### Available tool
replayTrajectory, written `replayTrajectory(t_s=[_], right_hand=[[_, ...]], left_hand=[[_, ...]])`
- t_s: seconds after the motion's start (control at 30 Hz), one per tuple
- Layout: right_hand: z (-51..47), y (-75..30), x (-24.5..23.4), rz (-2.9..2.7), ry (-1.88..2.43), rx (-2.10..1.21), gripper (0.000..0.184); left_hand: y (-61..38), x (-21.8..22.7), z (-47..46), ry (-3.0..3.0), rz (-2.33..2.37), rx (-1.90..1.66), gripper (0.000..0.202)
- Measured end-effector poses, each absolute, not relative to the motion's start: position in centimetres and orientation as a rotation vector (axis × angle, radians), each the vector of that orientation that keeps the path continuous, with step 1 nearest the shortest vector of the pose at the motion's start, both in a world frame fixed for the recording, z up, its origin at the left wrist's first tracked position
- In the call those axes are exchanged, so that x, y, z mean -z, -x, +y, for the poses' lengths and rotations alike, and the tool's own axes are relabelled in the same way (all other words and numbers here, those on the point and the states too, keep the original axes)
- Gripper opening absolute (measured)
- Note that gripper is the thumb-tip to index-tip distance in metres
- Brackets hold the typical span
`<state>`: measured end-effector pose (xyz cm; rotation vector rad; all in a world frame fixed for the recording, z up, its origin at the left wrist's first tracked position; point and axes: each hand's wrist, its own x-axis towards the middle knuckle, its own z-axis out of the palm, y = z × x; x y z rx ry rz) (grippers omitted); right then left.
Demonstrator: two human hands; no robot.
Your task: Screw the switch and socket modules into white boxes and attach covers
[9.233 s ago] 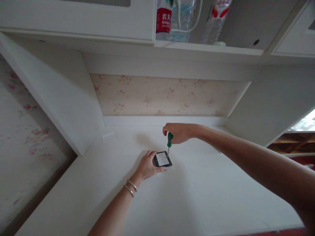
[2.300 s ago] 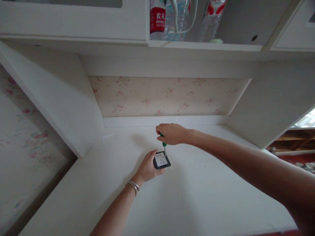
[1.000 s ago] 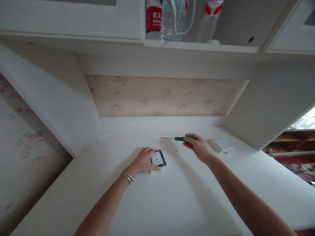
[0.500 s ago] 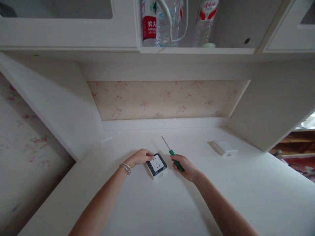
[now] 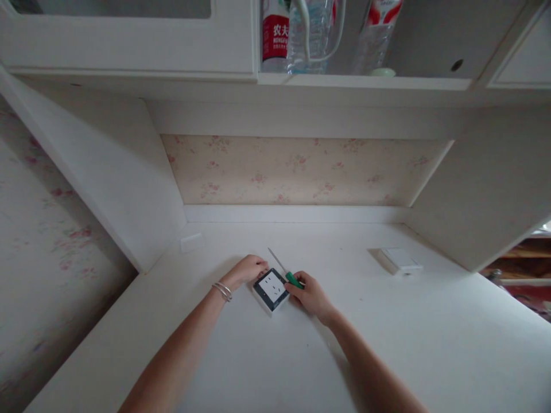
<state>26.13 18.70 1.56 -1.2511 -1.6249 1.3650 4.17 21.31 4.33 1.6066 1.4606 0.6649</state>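
A power socket (image 5: 272, 287) with a white face, a dark frame and a white box below it sits on the white tabletop between my hands. My left hand (image 5: 247, 271), a bracelet at its wrist, is closed at the socket's upper left edge; its fingertips are partly hidden. In my right hand (image 5: 310, 295) is a screwdriver (image 5: 293, 279) with a green handle. Its thin metal shaft points up and left, past the socket's far corner. The right fingers are closed round the handle, close to the socket's right side.
A white box (image 5: 400, 261) lies on the tabletop (image 5: 241, 361) to the right. At the back left is a flat, pale rectangular piece (image 5: 191, 242). Overhead, a cabinet shelf (image 5: 365, 84) bears several plastic bottles (image 5: 275, 37). Side panels (image 5: 477, 172) stand at both ends.
My right hand has moved left with the screwdriver, up to the socket's right side. The socket has turned slightly, with my left hand still at its edge. The camera view has shifted a little.
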Motion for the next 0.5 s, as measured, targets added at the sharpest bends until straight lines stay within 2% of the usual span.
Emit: replayTrajectory(t_s=[0.3,0.33,0.43,0.5], right_hand=[[18.3,-26.2,-1.0,-1.627,1.26,-1.303,0.028],[18.2,-26.3,-1.0,-1.628,1.251,-1.31,0.028],[17.4,-26.4,-1.4,-1.627,1.228,-1.327,0.028],[16.9,-26.5,-1.9,-1.608,1.224,-1.361,0.029]], left_hand=[[-1.7,-4.8,15.3,-1.834,1.47,-0.707,0.034],[-1.9,-4.4,14.3,-1.859,1.441,-0.718,0.041],[-3.1,-3.1,12.1,-1.893,1.464,-0.839,0.087],[-4.1,-2.2,11.4,-1.866,1.55,-0.944,0.102]])
